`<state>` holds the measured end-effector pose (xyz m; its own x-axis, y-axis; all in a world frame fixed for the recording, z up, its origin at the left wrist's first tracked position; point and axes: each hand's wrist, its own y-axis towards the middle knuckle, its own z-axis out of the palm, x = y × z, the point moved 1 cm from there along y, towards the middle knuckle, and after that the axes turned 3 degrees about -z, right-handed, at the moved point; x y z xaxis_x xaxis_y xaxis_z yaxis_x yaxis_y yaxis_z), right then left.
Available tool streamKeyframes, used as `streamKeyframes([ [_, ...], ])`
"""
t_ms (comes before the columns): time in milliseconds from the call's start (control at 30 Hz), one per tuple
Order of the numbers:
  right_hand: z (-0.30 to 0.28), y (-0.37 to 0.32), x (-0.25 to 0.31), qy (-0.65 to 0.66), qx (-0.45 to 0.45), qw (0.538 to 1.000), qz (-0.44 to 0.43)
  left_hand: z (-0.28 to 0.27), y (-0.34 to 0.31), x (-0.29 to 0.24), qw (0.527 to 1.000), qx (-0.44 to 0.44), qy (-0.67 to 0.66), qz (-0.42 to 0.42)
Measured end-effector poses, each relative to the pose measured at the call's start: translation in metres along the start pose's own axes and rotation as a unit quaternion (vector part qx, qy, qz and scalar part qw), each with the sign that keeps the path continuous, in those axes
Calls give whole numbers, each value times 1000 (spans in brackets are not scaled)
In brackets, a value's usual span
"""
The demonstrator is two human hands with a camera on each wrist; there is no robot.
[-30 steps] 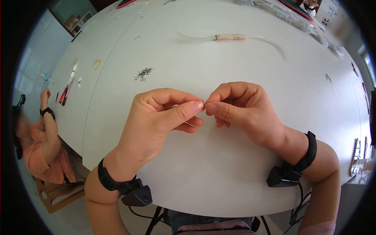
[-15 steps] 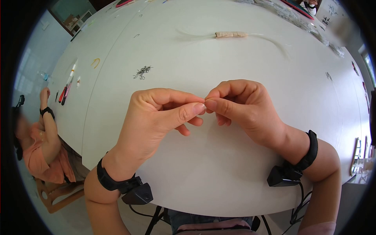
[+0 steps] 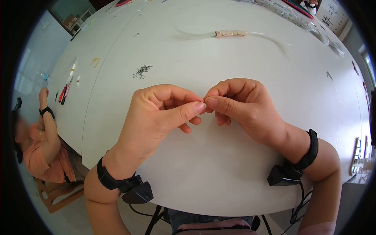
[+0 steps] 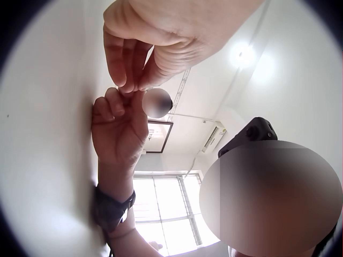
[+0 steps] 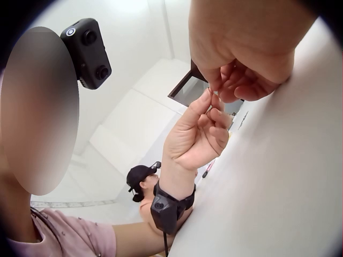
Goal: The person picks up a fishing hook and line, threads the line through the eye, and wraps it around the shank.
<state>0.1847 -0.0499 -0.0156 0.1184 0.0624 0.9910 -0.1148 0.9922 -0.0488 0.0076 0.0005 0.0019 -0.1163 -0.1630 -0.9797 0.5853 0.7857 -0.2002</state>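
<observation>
- Left hand (image 3: 156, 113), on the near side of the dark wire pile (image 3: 141, 71): thumb and forefinger pinch a tiny item (image 3: 204, 101), too small to identify.
- Right hand (image 3: 248, 105), right of the pile: pinches the same item, fingertips meeting the left's.
- Yellow loop (image 3: 95, 61): left of the pile.
- Wrapped bundle (image 3: 231, 33): beyond the pile, rightward.

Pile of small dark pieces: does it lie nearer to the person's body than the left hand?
No, the head view shows the pile of small dark pieces beyond the left hand, on its far side.
</observation>
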Motion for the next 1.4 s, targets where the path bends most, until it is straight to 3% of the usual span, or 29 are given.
streamKeyframes([
  [400, 0, 0, 0, -11, -2, 1000, 10, -1, 0, 0, 1000, -13, 12, 6],
  [867, -1, 0, -1, -1, 4, 1000, 5, -3, 2, 1, 998, 18, -6, -64],
  [1033, -3, -1, -1, 84, -9, 996, 16, -2, 2, 0, 997, 7, -19, -74],
  [1400, 0, -1, 3, 23, 12, 1000, 8, -3, 2, 1, 997, 34, -13, -66],
])
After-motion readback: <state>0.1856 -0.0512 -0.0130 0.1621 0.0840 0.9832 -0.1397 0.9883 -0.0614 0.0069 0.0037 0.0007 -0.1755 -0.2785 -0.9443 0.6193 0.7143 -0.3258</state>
